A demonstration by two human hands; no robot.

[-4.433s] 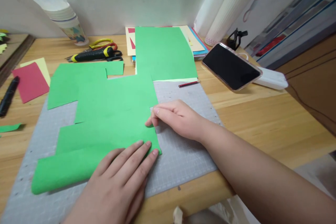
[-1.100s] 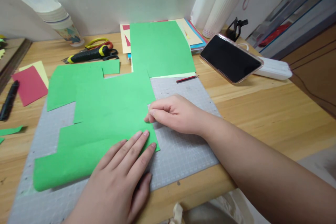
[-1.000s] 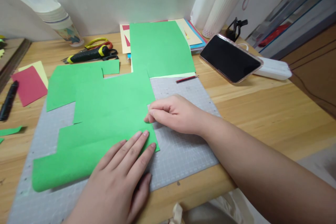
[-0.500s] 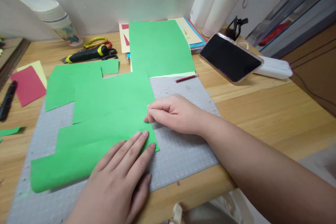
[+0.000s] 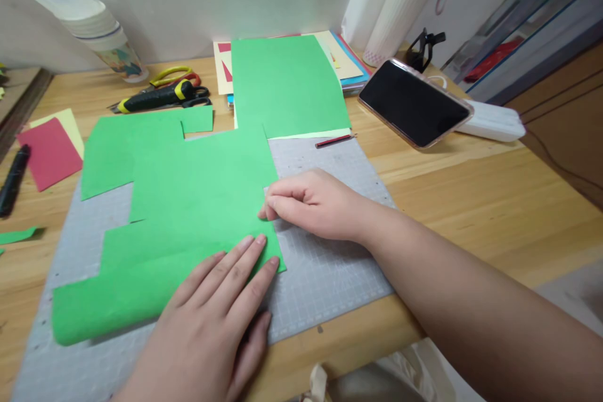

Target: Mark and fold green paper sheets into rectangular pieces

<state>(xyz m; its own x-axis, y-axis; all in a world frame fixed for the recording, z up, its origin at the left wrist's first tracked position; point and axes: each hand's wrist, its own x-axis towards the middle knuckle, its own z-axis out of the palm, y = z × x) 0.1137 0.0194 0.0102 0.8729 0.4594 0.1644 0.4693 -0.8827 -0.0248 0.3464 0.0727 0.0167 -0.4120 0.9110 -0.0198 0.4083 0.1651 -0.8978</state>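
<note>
A large green paper (image 5: 207,169) with stepped edges lies on a grey cutting mat (image 5: 325,270). Its near part is folded over toward me, and the left end of that fold bulges up in a soft roll. My left hand (image 5: 211,314) presses flat on the folded part, fingers stretched out. At the paper's right edge, my right hand (image 5: 311,204) is closed, thumb and curled fingers meeting at the edge; the fingertips are partly hidden. Just beyond it, a red and black pencil (image 5: 333,141) rests on the mat, below another green sheet (image 5: 287,85).
Behind lie a yellow and black utility knife (image 5: 155,97) and scissors (image 5: 174,75). A black phone (image 5: 414,103) leans at the right. On the left are red paper (image 5: 51,154), a black marker (image 5: 14,182) and a green scrap (image 5: 17,236). A cup (image 5: 117,53) stands by the wall.
The rolled left end of the green paper's fold has spread very slightly to the left. Both hands stay where they were.
</note>
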